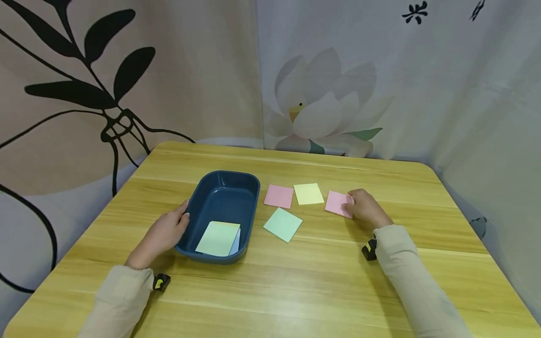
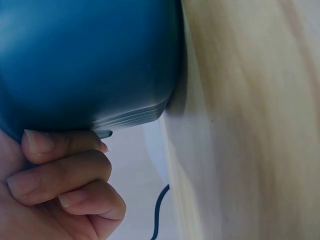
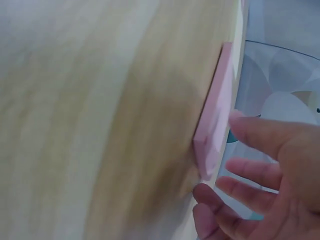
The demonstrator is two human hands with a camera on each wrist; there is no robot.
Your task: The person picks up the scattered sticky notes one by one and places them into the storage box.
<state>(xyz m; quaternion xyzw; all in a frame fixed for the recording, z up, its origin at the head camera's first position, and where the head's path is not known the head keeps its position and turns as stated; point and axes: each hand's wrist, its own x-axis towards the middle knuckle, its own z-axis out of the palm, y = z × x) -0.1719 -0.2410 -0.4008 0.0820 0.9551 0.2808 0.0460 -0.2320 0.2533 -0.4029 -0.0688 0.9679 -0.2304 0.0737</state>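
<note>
- Fabric curtain (image 1: 203, 61) as bg, printed: dark leafy plant print (image 1: 72, 94) on L side, pale flower print (image 1: 329, 101) w/ bits of green nearer the middle.
- Writing: black brush-type marks (image 1: 414, 12) high up on R side of curtain, can't make them out as text. Black wrist units (image 1: 161, 282), one per arm, each w/ a yellow patch; lettering, if any, too small to tell.
- Surface: lt wood table (image 1: 270, 300), grain visible, rounded far corners. Person's sleeves (image 1: 120, 298) are beige.
- L hand (image 1: 166, 230): holds blue tray (image 1: 224, 197) by its L rim, thumb on top, fingers curled below rim (L wrist view). Tray is on table, L of the loose pads.
- In tray, near end: pale green pad (image 1: 217, 240) on top, blue pad (image 1: 235, 241) sticking out at its R, thin yellow edge showing along the far side.
- R hand (image 1: 367, 206): at near/R end of R pink pad (image 1: 336, 203), thumb and fingers apart, gap fairly wide, loosely bent around it. Firm contact: can't tell. Pad pos: flat on table, rightmost of the loose ones.
- Other loose pads, btwn tray and R pink pad: L pink pad (image 1: 278, 196) beside tray, yellow pad (image 1: 309, 194) next to it, mint pad (image 1: 282, 225) turned cornerwise, nearer the person.
</note>
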